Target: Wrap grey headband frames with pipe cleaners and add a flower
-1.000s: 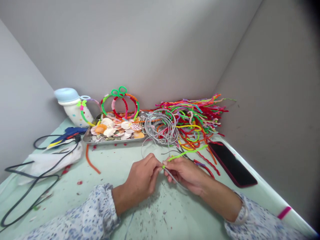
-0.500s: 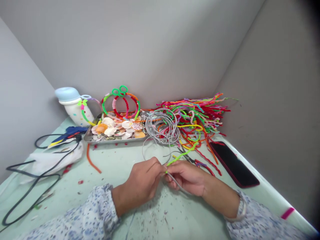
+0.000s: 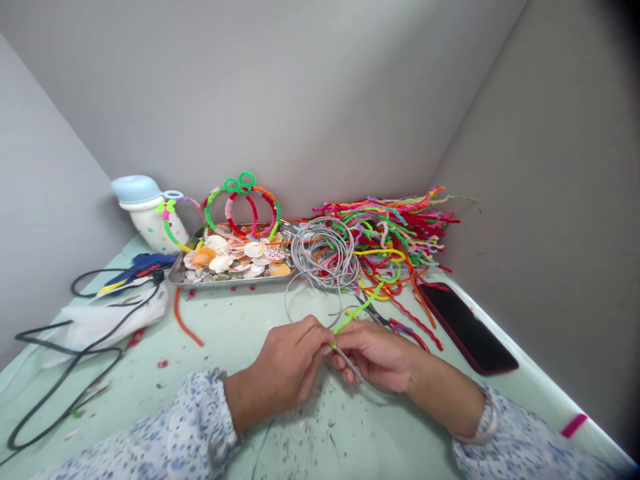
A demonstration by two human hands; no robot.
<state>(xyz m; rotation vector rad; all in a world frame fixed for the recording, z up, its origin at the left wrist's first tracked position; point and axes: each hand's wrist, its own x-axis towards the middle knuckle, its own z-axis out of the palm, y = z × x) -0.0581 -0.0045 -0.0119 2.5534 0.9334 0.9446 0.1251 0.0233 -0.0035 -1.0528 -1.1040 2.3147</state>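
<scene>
My left hand and my right hand meet above the front middle of the table, fingertips almost touching. Both are closed in a pinch at the spot where a lime-green pipe cleaner crosses a grey wire. A small green bit of the pipe cleaner shows around the wire between the fingertips, while its free end slants up to the right. The wire's end extends below my right hand. Behind my hands stands a loose coil of grey wire. My fingers hide exactly how each one grips.
A metal tray of shells stands at the back, with pipe-cleaner hoops above it. Right of it lie a pile of pipe cleaners, scissors and a phone. A bottle and black cable are at left.
The lime-green pipe cleaner's free end has dropped slightly and become shorter in view. My hands have barely moved and keep their pinch.
</scene>
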